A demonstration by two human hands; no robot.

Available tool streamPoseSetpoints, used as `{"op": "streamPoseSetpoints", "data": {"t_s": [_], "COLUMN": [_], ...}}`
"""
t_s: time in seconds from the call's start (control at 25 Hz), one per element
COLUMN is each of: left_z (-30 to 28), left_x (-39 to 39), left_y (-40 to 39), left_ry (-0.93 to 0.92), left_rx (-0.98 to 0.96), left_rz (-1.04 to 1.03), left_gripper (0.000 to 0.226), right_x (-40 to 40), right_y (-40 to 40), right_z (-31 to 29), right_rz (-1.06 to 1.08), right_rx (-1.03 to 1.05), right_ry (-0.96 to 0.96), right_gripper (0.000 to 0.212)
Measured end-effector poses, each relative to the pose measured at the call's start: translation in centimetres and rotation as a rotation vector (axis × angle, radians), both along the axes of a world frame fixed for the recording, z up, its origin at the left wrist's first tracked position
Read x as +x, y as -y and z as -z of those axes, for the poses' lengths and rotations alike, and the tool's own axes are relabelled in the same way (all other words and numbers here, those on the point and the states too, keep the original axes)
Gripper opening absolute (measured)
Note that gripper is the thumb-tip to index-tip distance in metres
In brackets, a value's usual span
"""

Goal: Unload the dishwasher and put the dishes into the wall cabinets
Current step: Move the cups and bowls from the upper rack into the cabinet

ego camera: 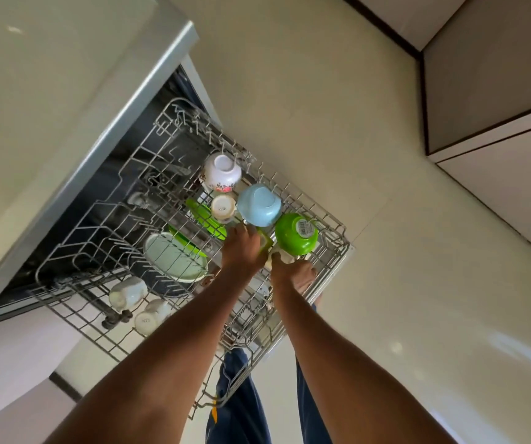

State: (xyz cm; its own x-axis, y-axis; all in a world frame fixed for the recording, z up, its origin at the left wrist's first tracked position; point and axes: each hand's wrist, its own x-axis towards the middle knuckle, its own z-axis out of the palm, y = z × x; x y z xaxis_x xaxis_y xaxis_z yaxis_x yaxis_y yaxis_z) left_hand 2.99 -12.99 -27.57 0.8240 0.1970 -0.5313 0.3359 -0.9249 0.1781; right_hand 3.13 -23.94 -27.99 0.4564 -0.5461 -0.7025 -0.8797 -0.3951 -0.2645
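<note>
Beside the left hand (pixel 241 249), a blue bowl (pixel 259 205) and green bowl (pixel 296 233).

We see three bowls (pixel 259 205) along the rack's (pixel 97 238) far edge. Plates (pixel 174 256) stand mid-rack; mugs (pixel 128 293) lie at its near-left corner.

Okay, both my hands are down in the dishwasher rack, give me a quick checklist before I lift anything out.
1. Rack pulled out clear of the dishwasher: ok.
2. Left hand grips a green item: ok, though I cannot tell what it is.
3. Right hand has a firm hold: cannot tell, fingers hidden.
4. Green bowl and blue bowl crowd the hands: not ok, lift slowly.
5. Path straight up free: ok.
</note>
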Motion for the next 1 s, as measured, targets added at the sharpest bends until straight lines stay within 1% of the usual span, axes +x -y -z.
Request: {"op": "streamPoseSetpoints", "data": {"t_s": [0.04,0.08,0.2,0.24,0.28,0.36,0.44,0.48,0.56,0.6,0.68,0.76,0.84,0.92,0.96,1.0], "left_z": [-0.5,-1.1,-2.8,-3.3,-3.5,-3.5,-3.9,-4.7,-6.9,-7.9,-9.7,-12.2,-16.1,-19.2,-20.8,-22.7], "left_x": [-0.1,0.0,0.1,-0.3,-0.7,-1.9,-3.2,-3.7,-4.9,-5.6,-7.1,-8.4,-9.9,-11.8,-12.9,-14.5], "left_y": [0.0,-0.1,-0.3,-0.3,-0.5,-1.2,-2.0,-2.2,-2.5,-2.8,-3.6,-4.6,-5.6,-6.9,-7.6,-8.7], "left_ry": [0.021,0.039,0.043,0.068,0.080,0.064,0.032,0.013,-0.007,-0.012,0.023,0.083,0.196,0.264,0.288,0.322], "left_rx": [-0.045,-0.097,-0.231,-0.285,-0.339,-0.417,-0.485,-0.586,-0.851,-0.937,-1.048,-1.071,-1.022,-0.913,-0.878,-0.842], "left_rz": [-0.015,-0.030,-0.137,-0.217,-0.312,-0.474,-0.586,-0.682,-0.913,-1.000,-1.128,-1.130,-0.996,-0.817,-0.765,-0.729], "left_gripper": [0.088,0.084,0.046,0.036,0.030,0.026,0.025,0.018,0.007,0.007,0.014,0.022,0.035,0.046,0.053,0.063], "right_x": [0.2,0.5,1.0,0.9,0.9,0.6,-0.2,-0.5,-1.7,-2.2,-3.0,-3.8,-4.8,-6.2,-7.2,-8.6], "right_y": [0.1,0.2,0.1,0.0,-0.1,-0.2,-0.3,-0.3,-0.3,-0.2,-0.4,-1.0,-1.5,-1.9,-2.1,-2.4], "right_z": [-0.3,-0.7,-1.3,-1.4,-1.5,-2.2,-3.1,-3.9,-5.1,-5.7,-7.8,-11.0,-15.2,-18.6,-20.4,-22.6], "right_rz": [0.008,0.011,0.062,0.108,0.164,0.239,0.238,0.238,0.236,0.229,0.208,0.266,0.335,0.300,0.247,0.161], "right_rx": [0.008,0.017,0.065,0.087,0.114,0.164,0.191,0.210,0.287,0.351,0.496,0.691,0.881,1.037,1.108,1.138], "right_ry": [-0.006,-0.017,-0.057,-0.060,-0.062,-0.109,-0.144,-0.114,0.023,0.072,0.094,0.112,0.158,0.217,0.266,0.319], "right_gripper": [0.070,0.071,0.088,0.091,0.090,0.081,0.074,0.070,0.053,0.045,0.035,0.032,0.031,0.033,0.041,0.056]}}
